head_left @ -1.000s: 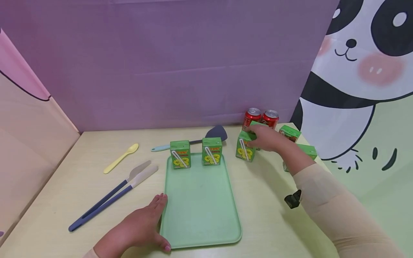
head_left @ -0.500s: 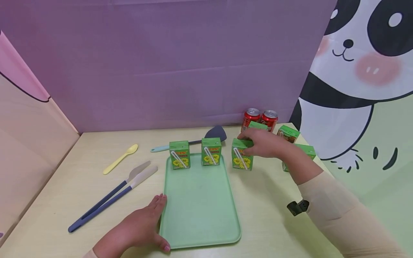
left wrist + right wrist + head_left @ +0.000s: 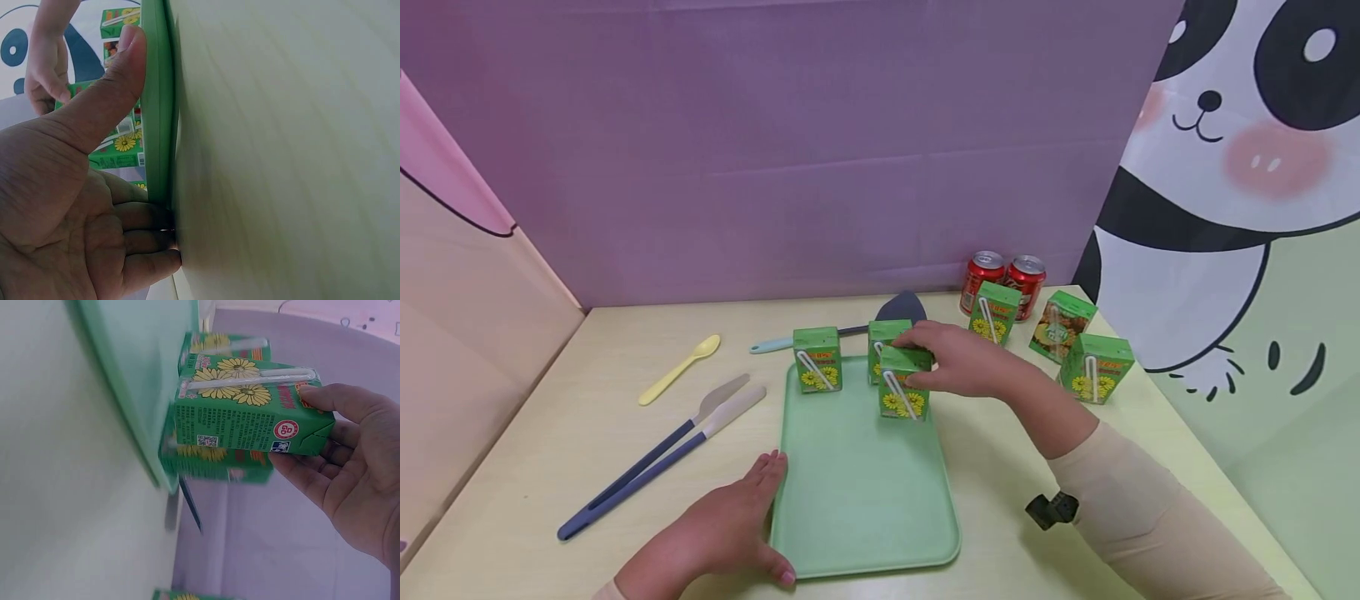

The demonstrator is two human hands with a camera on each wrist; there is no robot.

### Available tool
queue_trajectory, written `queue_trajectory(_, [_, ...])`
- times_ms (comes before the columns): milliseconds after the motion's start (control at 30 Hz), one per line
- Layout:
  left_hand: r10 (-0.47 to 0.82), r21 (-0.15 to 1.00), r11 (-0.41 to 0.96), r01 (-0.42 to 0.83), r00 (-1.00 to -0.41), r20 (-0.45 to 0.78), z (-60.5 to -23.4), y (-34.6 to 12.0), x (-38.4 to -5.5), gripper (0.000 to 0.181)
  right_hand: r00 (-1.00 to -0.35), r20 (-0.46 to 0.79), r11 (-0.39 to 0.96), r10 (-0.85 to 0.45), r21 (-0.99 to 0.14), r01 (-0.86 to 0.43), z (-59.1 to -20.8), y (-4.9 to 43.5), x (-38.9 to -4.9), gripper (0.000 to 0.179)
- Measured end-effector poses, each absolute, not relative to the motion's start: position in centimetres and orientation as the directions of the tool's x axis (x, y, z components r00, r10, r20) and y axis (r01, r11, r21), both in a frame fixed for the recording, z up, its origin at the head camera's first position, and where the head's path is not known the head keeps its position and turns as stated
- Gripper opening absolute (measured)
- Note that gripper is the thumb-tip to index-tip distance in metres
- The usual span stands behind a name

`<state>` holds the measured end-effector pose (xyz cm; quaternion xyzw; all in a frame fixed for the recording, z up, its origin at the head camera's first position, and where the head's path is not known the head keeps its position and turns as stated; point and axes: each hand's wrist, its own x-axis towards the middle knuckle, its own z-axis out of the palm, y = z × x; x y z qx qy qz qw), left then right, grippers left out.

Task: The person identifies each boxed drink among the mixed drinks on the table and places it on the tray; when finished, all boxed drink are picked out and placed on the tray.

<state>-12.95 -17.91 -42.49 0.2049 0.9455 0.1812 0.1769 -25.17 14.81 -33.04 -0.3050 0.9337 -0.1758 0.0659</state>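
Observation:
My right hand pinches a green juice box near its top, thumb on the straw side in the right wrist view. That juice box is over the far right part of the green tray, in front of another juice box that it partly hides. One more juice box stands upright at the tray's far left corner. My left hand rests at the tray's left edge with fingers straight; in the left wrist view the thumb lies along the rim and the fingertips reach under it.
At the back right stand two red cans with a juice box before them. Two more boxes, one brown-fronted and one yellow-flowered, are near the right edge. Tongs, a yellow spoon and a spatula lie on the table.
My right hand has carried the juice box leftward and nearer, from beside the cans to over the tray. The left hand and tray have stayed put.

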Motion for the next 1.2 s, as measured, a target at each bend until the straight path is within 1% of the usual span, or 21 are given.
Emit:
queue_trajectory(133, [0.454, 0.412, 0.85, 0.328, -0.853, -0.258, -42.5, -17.9, -13.0, 0.141, -0.787, -0.002, 0.728, -0.617, -0.381, -0.57, -33.7, 12.9, -25.1, 0.05])
queue_trajectory(333, [0.449, 0.407, 0.854, 0.325, -0.855, -0.258, -42.4, -17.8, -13.0, 0.141, -0.742, 0.031, 0.68, -0.67, -0.376, -0.63, -34.7, 9.7, -25.2, 0.048])
queue_trajectory(600, [0.428, 0.409, 0.863, 0.296, -0.859, -0.282, -42.3, -17.7, -13.0, 0.142, -0.718, 0.005, 0.661, -0.696, -0.385, -0.644, -35.5, 6.4, -24.8, 0.049])
queue_trajectory(833, [0.421, 0.408, 0.867, 0.287, -0.859, -0.291, -42.2, -17.6, -13.1, 0.141, -0.718, 0.012, 0.653, -0.696, -0.405, -0.64, -36.2, 5.3, -25.0, 0.049])
queue_trajectory(1200, [0.427, 0.408, 0.863, 0.296, -0.86, -0.28, -42.5, -17.8, -13.1, 0.141, -0.717, -0.022, 0.649, -0.697, -0.446, -0.616, -36.5, 5.1, -24.8, 0.052])
